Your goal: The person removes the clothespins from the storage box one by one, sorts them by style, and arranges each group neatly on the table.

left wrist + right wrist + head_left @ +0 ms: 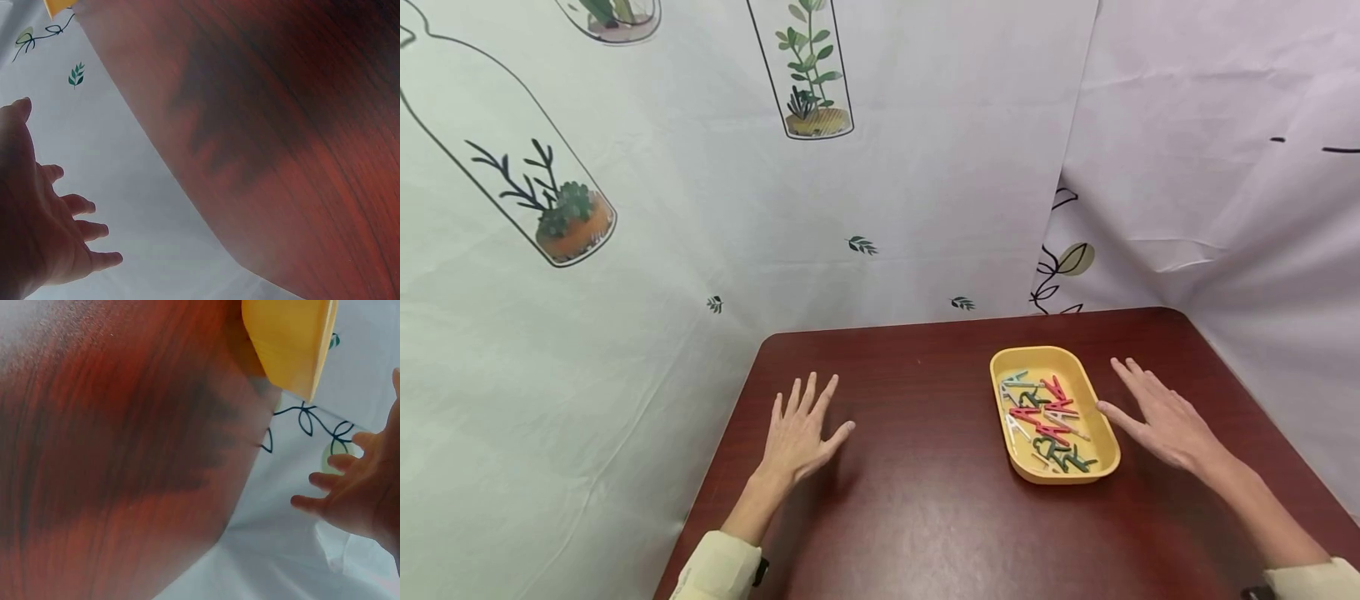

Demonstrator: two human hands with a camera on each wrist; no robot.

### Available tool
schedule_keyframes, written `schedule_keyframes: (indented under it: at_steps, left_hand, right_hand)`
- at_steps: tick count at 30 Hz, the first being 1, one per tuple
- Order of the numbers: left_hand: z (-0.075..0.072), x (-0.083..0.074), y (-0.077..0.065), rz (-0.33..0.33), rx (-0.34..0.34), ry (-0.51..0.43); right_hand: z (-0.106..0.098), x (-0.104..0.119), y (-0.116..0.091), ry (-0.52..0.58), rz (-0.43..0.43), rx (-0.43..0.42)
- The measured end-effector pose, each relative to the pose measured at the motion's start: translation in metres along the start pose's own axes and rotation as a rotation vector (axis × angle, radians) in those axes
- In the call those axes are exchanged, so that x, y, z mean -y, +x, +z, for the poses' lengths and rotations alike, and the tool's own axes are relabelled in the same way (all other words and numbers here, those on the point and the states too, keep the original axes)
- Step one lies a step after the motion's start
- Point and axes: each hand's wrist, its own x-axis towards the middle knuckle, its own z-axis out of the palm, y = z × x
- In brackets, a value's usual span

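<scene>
A yellow tray (pixel 1105 450) stands on the right half of the dark red table, holding several small clothespins (pixel 1052 433) in red, green, white and pale blue. My right hand (pixel 1172 421) hovers just right of the tray, fingers extended, its thumb tip close by the rim. In the right wrist view that hand (pixel 362 481) holds nothing, and the tray's outer wall (pixel 287 344) shows above it. Over the table's left side my left hand (pixel 797 437) is spread with fingers straight. The left wrist view shows this hand (pixel 50 219) bare too, its shadow falling on the wood.
The wooden table (pixel 910 500) has rounded far corners. White fabric (pixel 925 208) printed with plants in jars hangs behind it and along both sides, close to the table edges. Cream sleeves (pixel 718 567) cover the forearms, with dark bands at the wrists.
</scene>
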Motion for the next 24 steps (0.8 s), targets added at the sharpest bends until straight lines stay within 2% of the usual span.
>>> schedule_keyframes:
  at_steps: [6, 11, 17, 20, 24]
  left_hand:
    - [0.002, 0.000, 0.007, -0.013, -0.045, -0.050]
    - [0.004, -0.008, 0.019, -0.008, -0.100, -0.115]
    - [0.009, -0.027, 0.033, -0.005, -0.153, -0.209]
    - [0.013, -0.036, 0.040, 0.002, -0.188, -0.251]
    - [0.019, -0.049, 0.050, 0.028, -0.227, -0.304]
  right_hand:
    - [0.005, -0.006, 0.002, 0.137, 0.036, 0.000]
    - [0.013, -0.007, 0.005, 0.240, 0.091, -0.012]
    - [0.024, -0.006, 0.006, 0.260, 0.103, -0.109]
    - [0.030, -0.004, 0.005, 0.298, 0.085, -0.171]
    - [0.037, -0.004, 0.007, 0.368, 0.066, -0.201]
